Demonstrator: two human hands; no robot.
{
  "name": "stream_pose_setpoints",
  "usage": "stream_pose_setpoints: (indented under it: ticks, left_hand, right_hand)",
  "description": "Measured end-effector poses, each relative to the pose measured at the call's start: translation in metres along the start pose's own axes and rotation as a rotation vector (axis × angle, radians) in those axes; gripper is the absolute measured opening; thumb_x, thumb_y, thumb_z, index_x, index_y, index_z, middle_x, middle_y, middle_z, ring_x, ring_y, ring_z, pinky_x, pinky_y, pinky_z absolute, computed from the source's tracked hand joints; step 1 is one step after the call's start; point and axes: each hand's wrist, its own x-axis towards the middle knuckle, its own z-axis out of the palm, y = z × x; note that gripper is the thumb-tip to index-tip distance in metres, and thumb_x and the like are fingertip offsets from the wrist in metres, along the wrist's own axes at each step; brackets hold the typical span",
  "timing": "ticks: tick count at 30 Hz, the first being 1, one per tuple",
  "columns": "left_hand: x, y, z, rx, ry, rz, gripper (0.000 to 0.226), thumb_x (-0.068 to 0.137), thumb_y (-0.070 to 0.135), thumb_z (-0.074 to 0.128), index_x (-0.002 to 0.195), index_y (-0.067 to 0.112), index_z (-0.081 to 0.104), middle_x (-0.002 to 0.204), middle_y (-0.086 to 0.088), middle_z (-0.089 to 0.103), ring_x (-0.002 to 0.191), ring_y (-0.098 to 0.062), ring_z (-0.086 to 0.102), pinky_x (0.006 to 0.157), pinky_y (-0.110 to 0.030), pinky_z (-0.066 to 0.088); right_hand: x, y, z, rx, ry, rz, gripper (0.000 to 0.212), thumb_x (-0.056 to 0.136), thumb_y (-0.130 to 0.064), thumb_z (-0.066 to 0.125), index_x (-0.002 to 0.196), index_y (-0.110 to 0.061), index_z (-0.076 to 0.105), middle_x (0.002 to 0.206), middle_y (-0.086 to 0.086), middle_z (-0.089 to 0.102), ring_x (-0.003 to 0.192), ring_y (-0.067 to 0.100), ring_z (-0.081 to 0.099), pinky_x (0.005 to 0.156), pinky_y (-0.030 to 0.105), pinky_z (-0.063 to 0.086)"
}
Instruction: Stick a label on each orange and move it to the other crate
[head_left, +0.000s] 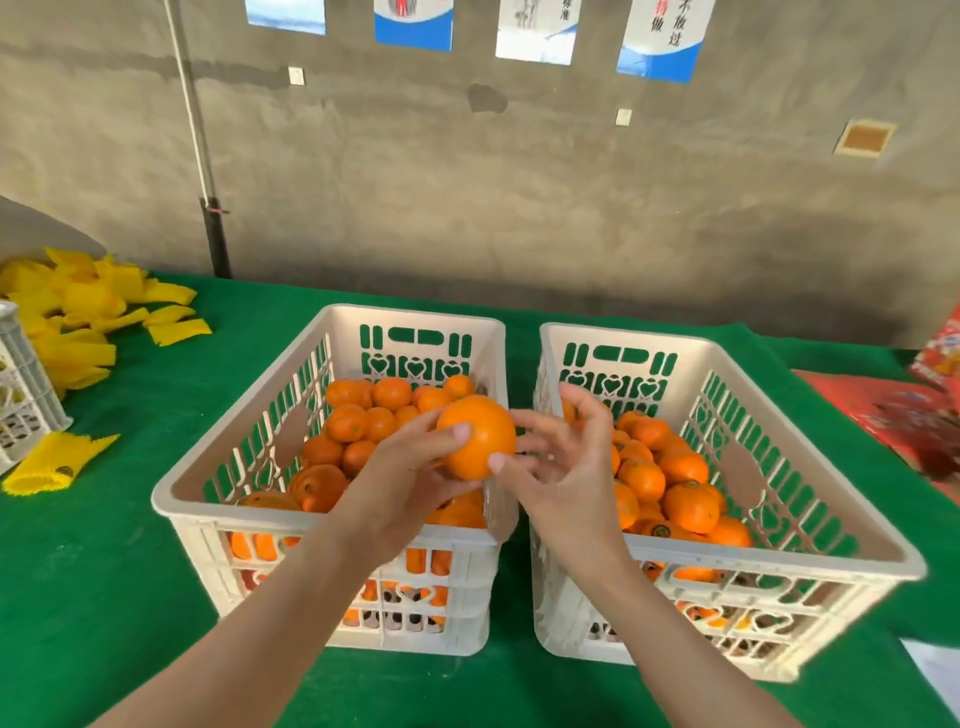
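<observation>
The left hand (410, 480) grips an orange (477, 435) in curled fingers, above the left crate's (174, 501) right rim, beside the right crate (883, 551). The right hand (569, 470) spreads its fingers loosely, thumb touching the orange.

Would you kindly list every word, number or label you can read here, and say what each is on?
"不放过": rightmost blue-and-white wall poster, cropped at the top.
"做": same poster, below a cropped red character.
"准": third wall poster, cropped.
Red printed packaging at the right edge: blurred, unreadable.
Dark round stickers on oranges in the right white plastic crate: too small.
Large orange in the left hand: no text visible.
</observation>
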Motion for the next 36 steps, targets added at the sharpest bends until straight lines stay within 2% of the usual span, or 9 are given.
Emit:
stream_pose_setpoints:
  ticks: [2,5,9,11,14,21,27,32,36]
  left_hand:
    - [-0.001,-0.004,0.016,-0.195,0.113,-0.078,0.062,0.084,0.025,0.064,0.14,0.021,0.038,0.138,-0.012,0.048,0.118,-0.034,0.055,0.088,-0.043,0.051]
    - [-0.004,-0.011,0.038,-0.386,0.177,-0.156,0.049,0.088,0.024,0.057,0.134,0.022,0.041,0.135,-0.014,0.046,0.112,-0.037,0.056,0.086,-0.048,0.052]
    - [-0.005,-0.023,0.059,-0.322,0.143,-0.16,0.055,0.081,0.021,0.06,0.133,0.014,0.044,0.134,-0.019,0.049,0.113,-0.035,0.057,0.076,-0.044,0.057]
    - [-0.007,-0.027,0.066,-0.299,0.121,-0.165,0.059,0.076,0.021,0.062,0.132,0.011,0.045,0.13,-0.02,0.054,0.11,-0.034,0.061,0.078,-0.044,0.057]
    - [-0.009,-0.033,0.073,-0.283,0.062,-0.151,0.048,0.076,0.02,0.061,0.122,0.008,0.053,0.11,-0.016,0.068,0.099,-0.029,0.068,0.077,-0.042,0.058]
    - [-0.016,-0.039,0.086,-0.286,0.023,-0.113,0.038,0.084,0.017,0.056,0.12,0.005,0.055,0.103,-0.015,0.07,0.096,-0.029,0.069,0.076,-0.042,0.058]
    - [-0.018,-0.042,0.096,-0.318,-0.047,-0.099,0.038,0.084,0.018,0.051,0.117,0.002,0.054,0.103,-0.017,0.069,0.094,-0.028,0.069,0.076,-0.038,0.058]
    - [-0.016,-0.046,0.099,-0.26,-0.052,-0.098,0.036,0.085,0.019,0.047,0.117,0.004,0.055,0.103,-0.015,0.07,0.092,-0.026,0.069,0.076,-0.036,0.058]
    - [-0.015,-0.054,0.097,-0.294,-0.015,-0.103,0.04,0.085,0.022,0.049,0.12,0.004,0.056,0.106,-0.018,0.067,0.092,-0.028,0.067,0.073,-0.038,0.058]
  right_hand:
    - [-0.003,-0.01,-0.02,0.047,0.032,0.029,0.044,0.081,-0.008,0.071,0.111,-0.032,0.049,0.114,-0.009,0.06,0.109,0.008,0.058,0.081,0.015,0.05]
    - [-0.011,-0.023,-0.043,0.087,0.06,0.109,0.017,0.086,-0.006,0.064,0.087,-0.023,0.062,0.116,-0.007,0.061,0.116,0.008,0.053,0.09,0.021,0.045]
    - [-0.027,-0.037,-0.059,0.089,-0.094,0.233,0.015,0.087,-0.007,0.063,0.076,-0.018,0.065,0.119,-0.008,0.06,0.114,-0.005,0.05,0.085,0.012,0.041]
    - [-0.032,-0.041,-0.063,0.06,-0.162,0.258,0.017,0.087,-0.007,0.062,0.073,-0.016,0.065,0.116,-0.007,0.063,0.113,0.0,0.053,0.09,0.019,0.042]
    - [-0.036,-0.045,-0.067,0.022,-0.166,0.264,0.022,0.088,-0.005,0.06,0.07,-0.017,0.062,0.11,0.0,0.064,0.109,0.013,0.056,0.093,0.029,0.046]
    - [-0.039,-0.043,-0.073,-0.101,-0.146,0.239,0.018,0.088,-0.005,0.061,0.074,-0.017,0.062,0.109,0.0,0.06,0.109,0.014,0.054,0.098,0.044,0.045]
    - [-0.042,-0.035,-0.075,-0.221,-0.099,0.138,0.017,0.087,-0.007,0.061,0.077,-0.021,0.059,0.105,-0.009,0.057,0.103,-0.001,0.05,0.087,0.029,0.046]
    - [-0.045,-0.029,-0.078,-0.406,-0.092,-0.025,0.01,0.088,-0.012,0.062,0.087,-0.018,0.053,0.098,-0.002,0.057,0.094,0.01,0.054,0.08,0.032,0.049]
    - [-0.05,-0.022,-0.081,-0.364,-0.082,0.004,0.032,0.088,-0.026,0.064,0.104,-0.038,0.038,0.103,-0.018,0.052,0.095,0.0,0.054,0.076,0.018,0.048]
